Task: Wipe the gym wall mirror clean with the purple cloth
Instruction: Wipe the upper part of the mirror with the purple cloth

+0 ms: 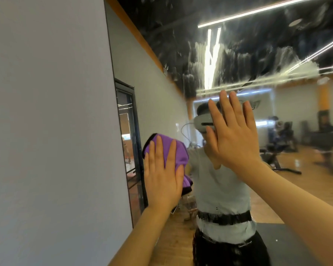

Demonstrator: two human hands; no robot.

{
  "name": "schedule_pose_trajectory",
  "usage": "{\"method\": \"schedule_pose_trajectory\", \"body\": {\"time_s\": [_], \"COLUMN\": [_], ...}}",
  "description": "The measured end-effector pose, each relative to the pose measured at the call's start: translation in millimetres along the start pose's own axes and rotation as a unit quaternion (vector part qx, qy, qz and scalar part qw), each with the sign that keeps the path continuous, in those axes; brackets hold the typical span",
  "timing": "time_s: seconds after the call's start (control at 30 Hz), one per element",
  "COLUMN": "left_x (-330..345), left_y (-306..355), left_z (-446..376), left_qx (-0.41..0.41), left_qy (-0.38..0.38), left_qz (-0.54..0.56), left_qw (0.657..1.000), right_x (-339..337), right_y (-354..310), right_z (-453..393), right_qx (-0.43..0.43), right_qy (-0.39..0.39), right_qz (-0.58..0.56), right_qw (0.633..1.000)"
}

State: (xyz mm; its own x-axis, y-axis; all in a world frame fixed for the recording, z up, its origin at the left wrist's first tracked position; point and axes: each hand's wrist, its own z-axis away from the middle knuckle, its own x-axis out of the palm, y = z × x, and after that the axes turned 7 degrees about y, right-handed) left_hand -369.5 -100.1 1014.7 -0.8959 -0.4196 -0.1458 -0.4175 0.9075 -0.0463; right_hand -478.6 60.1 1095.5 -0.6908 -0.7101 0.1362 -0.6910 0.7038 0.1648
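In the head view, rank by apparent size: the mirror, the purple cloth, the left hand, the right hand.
1. mirror, by far.
2. right hand, though it looks close to the left hand; nearness may skew this.
3. purple cloth, partly covered by the left hand.

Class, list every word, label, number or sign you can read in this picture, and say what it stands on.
None can be read.
A logo or sign shows in the mirror, on the reflected far wall behind the right hand: too blurred to read.
The purple cloth bears no visible lettering.

No text, label, brand or number could be read; a wall graphic reflected in the mirror (258,54) was too blurred.
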Motion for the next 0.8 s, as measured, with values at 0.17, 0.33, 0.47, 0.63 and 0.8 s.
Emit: {"method": "schedule_pose_trajectory", "body": {"time_s": [0.17,0.33,0.47,0.63,0.8], "left_x": [-1,-13,-23,-20,-13], "left_y": [-6,-25,-40,-40,-37], "left_z": [-1,-87,-148,-150,-124], "left_qx": [0.012,-0.028,-0.039,-0.037,-0.046], "left_qy": [0.003,0.006,0.028,0.033,0.032], "left_qz": [0.005,0.02,0.015,0.009,0.011], "left_qw": [1.0,0.999,0.999,0.999,0.998], "right_x": [-1,-1,0,-1,-1], "right_y": [0,-1,-1,-1,0], "right_z": [0,0,0,0,1], "right_qx": [-0.001,-0.002,-0.004,0.0,0.0], "right_qy": [0.001,0.006,0.014,0.004,-0.006], "right_qz": [-0.005,-0.008,-0.007,-0.001,0.0], "right_qw": [1.0,1.0,1.0,1.0,1.0]}}
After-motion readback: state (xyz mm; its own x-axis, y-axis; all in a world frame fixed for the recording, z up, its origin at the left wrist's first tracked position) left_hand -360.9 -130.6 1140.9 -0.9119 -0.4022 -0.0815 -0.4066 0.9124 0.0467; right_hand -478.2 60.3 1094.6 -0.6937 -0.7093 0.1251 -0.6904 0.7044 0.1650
